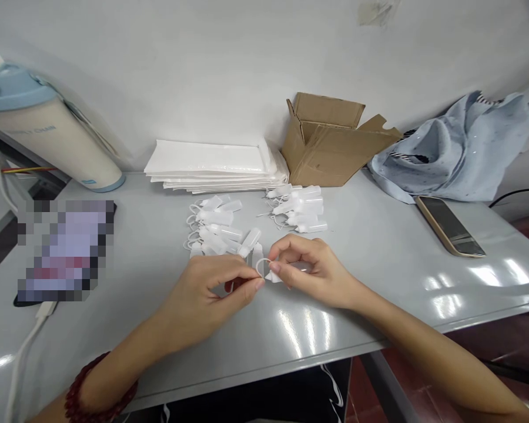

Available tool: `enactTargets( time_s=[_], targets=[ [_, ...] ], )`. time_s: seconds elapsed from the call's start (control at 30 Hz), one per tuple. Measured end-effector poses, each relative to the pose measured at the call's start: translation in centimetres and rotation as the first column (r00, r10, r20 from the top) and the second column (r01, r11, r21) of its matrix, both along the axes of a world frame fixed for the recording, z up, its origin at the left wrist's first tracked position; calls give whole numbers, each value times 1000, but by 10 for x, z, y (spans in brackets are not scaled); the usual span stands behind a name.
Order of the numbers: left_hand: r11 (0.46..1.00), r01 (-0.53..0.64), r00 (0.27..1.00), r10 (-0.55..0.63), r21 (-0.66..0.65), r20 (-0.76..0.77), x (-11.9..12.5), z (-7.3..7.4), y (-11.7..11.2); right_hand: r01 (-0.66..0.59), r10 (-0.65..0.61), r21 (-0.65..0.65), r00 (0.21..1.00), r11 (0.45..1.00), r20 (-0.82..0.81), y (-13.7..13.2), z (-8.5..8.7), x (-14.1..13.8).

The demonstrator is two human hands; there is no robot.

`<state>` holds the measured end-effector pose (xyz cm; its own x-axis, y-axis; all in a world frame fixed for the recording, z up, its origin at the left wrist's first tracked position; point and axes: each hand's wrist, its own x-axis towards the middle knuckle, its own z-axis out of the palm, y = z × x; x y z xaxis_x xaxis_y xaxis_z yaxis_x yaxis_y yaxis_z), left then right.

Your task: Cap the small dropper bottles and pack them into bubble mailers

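My right hand (312, 267) is closed around a small translucent dropper bottle (274, 276), its pointed nozzle facing left; most of its body is hidden by the fingers. A thin white loop strap (258, 265) arches from the bottle over to the fingertips of my left hand (216, 296), which pinch its end. Whatever sits at that end is too small to make out. Just beyond my hands lie a left group of similar bottles (216, 218) with strap loops, a few of them touching or close to my left hand, and a right group (302, 205).
Behind the bottles, a stack of white padded mailers (211, 158) rests against the wall beside an open cardboard box (330, 153). At left are a tumbler (57, 129) and a phone (68, 252) on a cable. At right are a blue cloth bag (454, 153) and another phone (449, 226).
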<state>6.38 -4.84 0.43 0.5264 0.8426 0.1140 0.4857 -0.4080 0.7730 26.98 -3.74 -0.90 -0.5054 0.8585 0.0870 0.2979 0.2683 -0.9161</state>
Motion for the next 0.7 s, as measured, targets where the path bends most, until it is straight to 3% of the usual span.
enactTargets(
  time_s=[0.3, 0.43, 0.57, 0.7],
  targets=[
    [999, -7, 1000, 8, -44, 23, -1, -2, 1, 10, -10, -64, 1000, 998, 6, 3, 1, 1],
    [977, -189, 981, 193, -98, 30, -6, -1, 5, 86, -86, -39, 996, 996, 18, 9, 1, 4],
    [859, -458, 859, 494, -228, 134, -12, 2, 12, 206, -206, -4, 979, 979, 3, 15, 3, 10],
    [751, -499, 677, 649, -432, 347, -15, 3, 16, 310, -311, 101, 950, 945, -6, 20, 4, 16]
  ],
)
